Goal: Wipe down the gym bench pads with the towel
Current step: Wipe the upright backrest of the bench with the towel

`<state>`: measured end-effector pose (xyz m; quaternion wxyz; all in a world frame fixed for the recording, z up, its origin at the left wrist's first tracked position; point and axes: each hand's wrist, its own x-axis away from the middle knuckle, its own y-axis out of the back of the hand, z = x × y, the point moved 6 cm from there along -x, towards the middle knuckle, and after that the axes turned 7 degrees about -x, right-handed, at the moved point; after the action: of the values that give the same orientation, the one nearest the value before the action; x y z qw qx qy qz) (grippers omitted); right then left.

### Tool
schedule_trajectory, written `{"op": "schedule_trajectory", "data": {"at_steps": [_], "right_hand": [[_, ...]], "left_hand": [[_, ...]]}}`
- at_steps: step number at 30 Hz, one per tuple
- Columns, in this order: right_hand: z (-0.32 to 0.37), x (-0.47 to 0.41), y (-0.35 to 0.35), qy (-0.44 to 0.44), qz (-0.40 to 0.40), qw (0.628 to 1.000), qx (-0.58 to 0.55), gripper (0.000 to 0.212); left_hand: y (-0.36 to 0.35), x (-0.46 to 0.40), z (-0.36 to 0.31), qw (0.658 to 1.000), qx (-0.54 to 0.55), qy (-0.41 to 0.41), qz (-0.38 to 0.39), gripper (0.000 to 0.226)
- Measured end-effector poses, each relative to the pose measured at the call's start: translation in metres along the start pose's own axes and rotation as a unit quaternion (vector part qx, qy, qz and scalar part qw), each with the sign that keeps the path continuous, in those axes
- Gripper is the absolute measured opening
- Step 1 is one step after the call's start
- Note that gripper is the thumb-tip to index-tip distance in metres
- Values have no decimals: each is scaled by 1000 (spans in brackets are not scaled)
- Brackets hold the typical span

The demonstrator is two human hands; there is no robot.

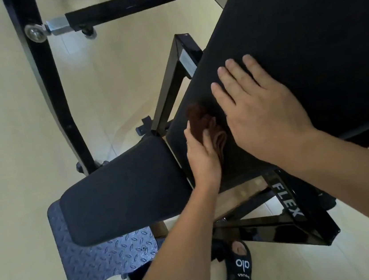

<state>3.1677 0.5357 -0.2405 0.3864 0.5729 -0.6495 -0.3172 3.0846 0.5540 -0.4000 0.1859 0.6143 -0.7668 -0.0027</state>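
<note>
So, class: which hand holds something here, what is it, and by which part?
The left hand holds the brown towel by its bunched near end, against the back pad. The right hand lies flat on the pad, holding nothing.

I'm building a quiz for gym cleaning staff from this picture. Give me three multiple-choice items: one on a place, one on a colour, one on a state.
1. Where does the bunched towel lie?
A. on the floor
B. on the large black back pad, near its lower end
C. on the metal footplate

2. What colour is the towel?
A. white
B. blue
C. dark reddish brown

3. How does the right hand lie?
A. flat and open on the pad
B. clenched round the frame
C. lifted in the air

Answers:
1 B: the bunched towel sits on the back pad, under the left hand.
2 C: its folds show reddish brown.
3 A: the right hand has straight fingers spread on the pad.
</note>
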Motion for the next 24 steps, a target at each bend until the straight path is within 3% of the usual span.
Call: {"op": "schedule_trajectory", "data": {"at_steps": [2, 5, 9, 13, 15, 18, 21, 23, 24], "right_hand": [[24, 6, -9, 55, 23, 997, -43, 65], [67, 14, -27, 152, 85, 982, -79, 66], [99, 19, -40, 251, 134, 958, -27, 67], [91, 9, -32, 275, 153, 949, 0, 67], [82, -4, -22, 297, 163, 940, 24, 67], [88, -32, -24, 296, 181, 937, 21, 67], [104, -45, -42, 246, 173, 953, -13, 72], [114, -35, -60, 233, 152, 960, 6, 80], [119, -28, -69, 237, 139, 961, 35, 81]], "left_hand": [[9, -18, 17, 1000, 2, 29, -10, 28], [12, -15, 33, 996, 30, -6, 85, 40], [29, -13, 47, 976, -116, -58, 173, 64], [46, -29, 38, 935, -233, -147, 223, 61], [54, -32, 35, 920, -273, -141, 243, 59], [60, -31, 29, 918, -230, -95, 309, 58], [75, -32, 32, 911, -171, -38, 374, 75], [100, -42, 38, 900, -271, -80, 331, 81], [118, -49, 43, 876, -375, -127, 276, 79]]}}
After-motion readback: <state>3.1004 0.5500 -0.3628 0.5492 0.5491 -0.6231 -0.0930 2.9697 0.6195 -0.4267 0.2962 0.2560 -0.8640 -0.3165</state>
